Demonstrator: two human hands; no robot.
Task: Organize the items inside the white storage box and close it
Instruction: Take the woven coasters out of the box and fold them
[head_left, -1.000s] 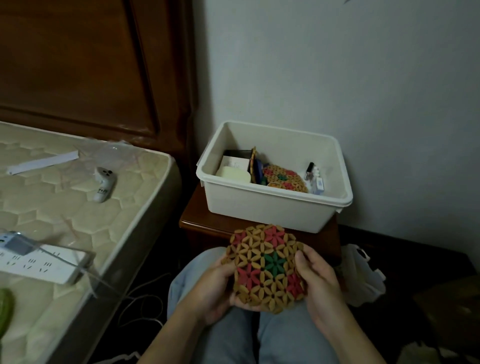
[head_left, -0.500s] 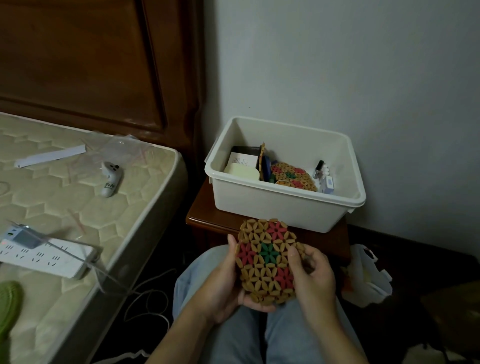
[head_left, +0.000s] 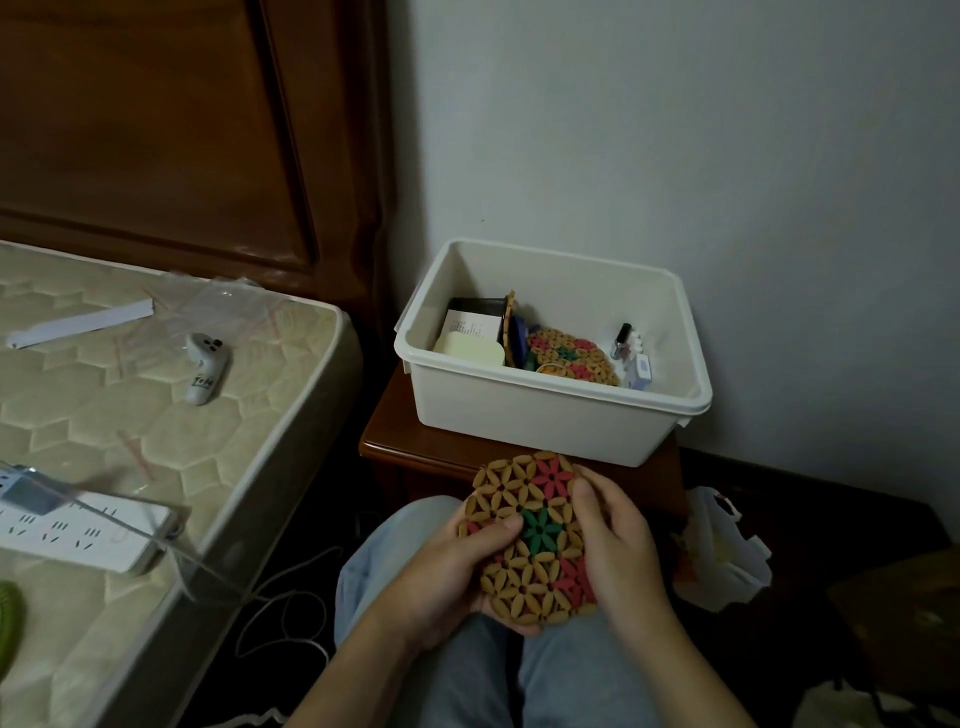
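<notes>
My left hand (head_left: 447, 577) and right hand (head_left: 618, 540) both gripping a round woven bamboo flower-pattern coaster (head_left: 530, 540) over my lap, open white plastic storage box (head_left: 524, 410) on the wooden nightstand's (head_left: 415, 447) far edge

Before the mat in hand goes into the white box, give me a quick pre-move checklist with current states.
1. Round woven flower-pattern mat held securely: ok, left hand and right hand both grip it.
2. White plastic storage box open: ok, no lid on it.
3. Room in the box: ok, a similar mat lies flat inside, to stack on.
4. Small dark-capped bottle stands clear of that spot: ok.
5. Lid within reach: cannot tell, none visible.
</notes>
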